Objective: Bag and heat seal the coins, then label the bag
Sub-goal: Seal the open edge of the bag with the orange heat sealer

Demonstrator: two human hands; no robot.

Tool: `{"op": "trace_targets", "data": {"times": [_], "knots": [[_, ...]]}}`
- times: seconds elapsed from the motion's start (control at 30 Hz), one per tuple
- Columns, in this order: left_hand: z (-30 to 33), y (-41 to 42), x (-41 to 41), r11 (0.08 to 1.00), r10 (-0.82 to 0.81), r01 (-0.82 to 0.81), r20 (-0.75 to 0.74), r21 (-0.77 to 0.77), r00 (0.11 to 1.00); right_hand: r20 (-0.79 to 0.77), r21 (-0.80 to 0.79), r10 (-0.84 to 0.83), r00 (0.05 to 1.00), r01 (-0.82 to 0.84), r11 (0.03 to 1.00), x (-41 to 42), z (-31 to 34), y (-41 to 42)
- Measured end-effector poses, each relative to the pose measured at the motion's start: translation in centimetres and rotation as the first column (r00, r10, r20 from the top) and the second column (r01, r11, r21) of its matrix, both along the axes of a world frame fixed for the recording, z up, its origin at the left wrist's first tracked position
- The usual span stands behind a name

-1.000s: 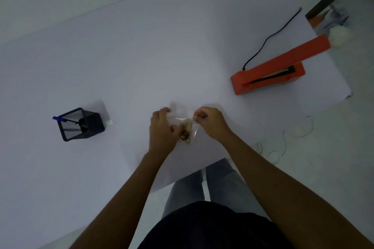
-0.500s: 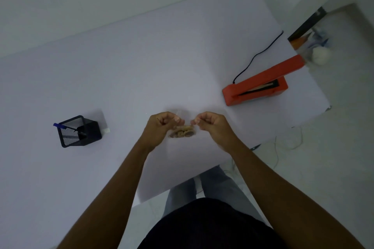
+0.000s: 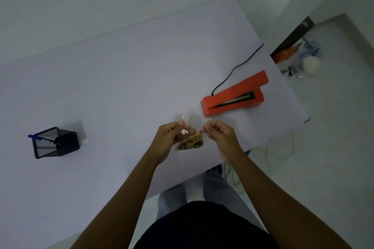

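A small clear plastic bag (image 3: 192, 125) hangs between my two hands above the white table (image 3: 121, 87). Several brownish coins (image 3: 191, 143) lie bunched in its bottom. My left hand (image 3: 170, 139) pinches the bag's top left edge. My right hand (image 3: 218, 133) pinches the top right edge. The orange heat sealer (image 3: 232, 95) sits on the table beyond my right hand, its jaw raised and its black cord (image 3: 236, 66) trailing to the far edge.
A black mesh pen holder (image 3: 54, 142) with a blue pen (image 3: 33, 137) stands at the left, a small white object (image 3: 85, 141) beside it. The table's right edge is near the sealer. White cables (image 3: 279, 151) lie on the floor.
The bag has been lifted off the table and the coins have settled into its bottom. Both hands moved up to the bag's top edge. The head view shifted left.
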State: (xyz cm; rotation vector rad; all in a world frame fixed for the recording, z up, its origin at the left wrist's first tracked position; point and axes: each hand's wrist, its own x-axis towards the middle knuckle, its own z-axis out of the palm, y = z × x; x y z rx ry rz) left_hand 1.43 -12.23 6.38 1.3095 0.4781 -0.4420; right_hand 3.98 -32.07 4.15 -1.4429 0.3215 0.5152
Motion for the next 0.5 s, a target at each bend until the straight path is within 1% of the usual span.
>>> {"op": "trace_targets", "data": {"times": [0.07,0.1,0.17,0.23,0.4,0.5], "knots": [[-0.4,-2.1,0.4,1.0,0.0,0.0,-0.001,0.008,1.0,-0.048,0.021,0.018,0.999,-0.017,1.0,0.4,-0.1,-2.0],[-0.6,-3.1,0.6,1.0,-0.005,0.005,-0.003,0.023,1.0,-0.061,0.015,0.052,0.997,-0.051,0.999,0.7,-0.2,-3.1],[-1.0,-5.2,1.1,0.998,-0.008,0.008,-0.006,0.055,1.0,-0.06,-0.043,0.13,0.99,-0.133,0.99,1.1,-0.5,-5.1],[-1.5,-7.2,1.6,0.998,0.009,-0.008,-0.017,0.06,1.0,-0.049,-0.099,0.16,0.986,-0.164,0.981,1.7,-1.0,-7.2],[-2.7,-11.4,2.8,0.996,0.08,-0.078,-0.057,0.046,0.995,-0.048,-0.108,0.121,0.992,-0.125,0.986,3.4,-2.4,-11.4],[-3.3,-13.5,3.7,0.99,0.125,-0.12,-0.066,0.074,0.99,-0.071,-0.059,0.084,0.994,-0.089,0.994,4.3,-3.5,-13.1]]}}
